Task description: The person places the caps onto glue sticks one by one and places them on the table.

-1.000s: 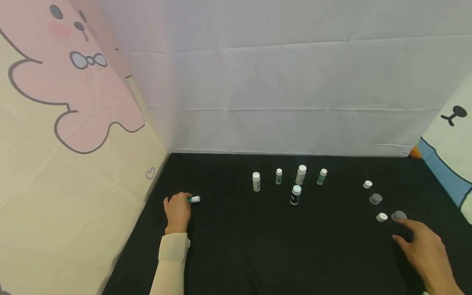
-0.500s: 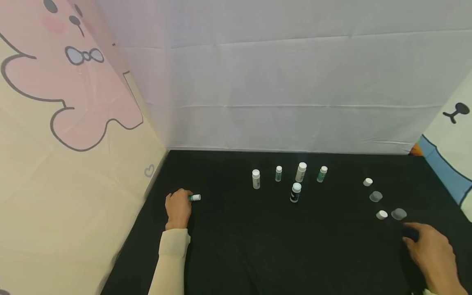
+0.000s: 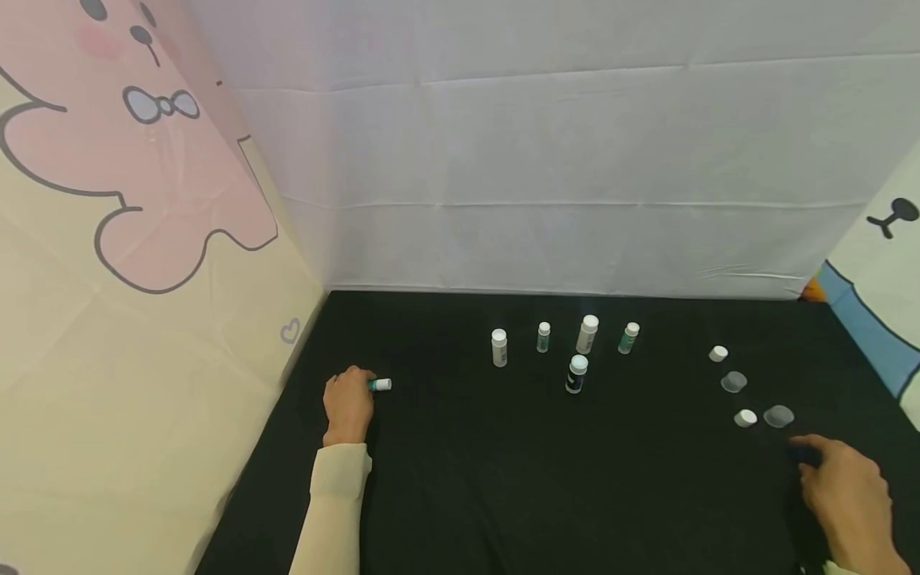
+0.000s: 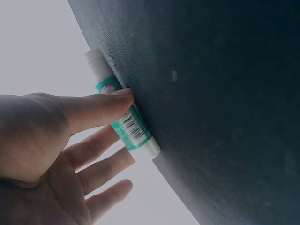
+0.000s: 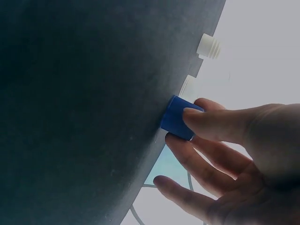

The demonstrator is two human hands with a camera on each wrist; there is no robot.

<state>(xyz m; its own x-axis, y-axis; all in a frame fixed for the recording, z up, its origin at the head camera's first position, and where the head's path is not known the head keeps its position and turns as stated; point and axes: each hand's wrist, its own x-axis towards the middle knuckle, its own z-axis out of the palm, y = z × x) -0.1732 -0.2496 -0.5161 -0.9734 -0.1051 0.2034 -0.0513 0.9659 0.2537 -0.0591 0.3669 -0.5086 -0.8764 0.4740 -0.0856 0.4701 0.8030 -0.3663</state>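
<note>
On the left of the black table, my left hand (image 3: 348, 406) grips a small bottle (image 3: 380, 385) with a green label and a white cap. In the left wrist view the thumb presses the green-labelled bottle (image 4: 123, 112) against the fingers, and its barcode shows. At the right, my right hand (image 3: 851, 491) pinches a blue cap (image 5: 177, 117) between thumb and fingers, low at the table surface. Just beyond that hand lie a clear plastic cup (image 3: 779, 416) and a white cap (image 3: 746, 418).
Toward the back middle of the black table (image 3: 431, 479) stand a white bottle (image 3: 499, 351), a small green bottle (image 3: 543, 339), a taller white bottle (image 3: 586, 337), another green bottle (image 3: 628, 340) and a dark-labelled bottle (image 3: 576, 378). Farther right are another clear cup (image 3: 734, 382) and white cap (image 3: 718, 353).
My right hand has drawn back and rightward from the nearer clear cup, its thumb and finger coming together on the blue cap. The left hand has hardly moved.
</note>
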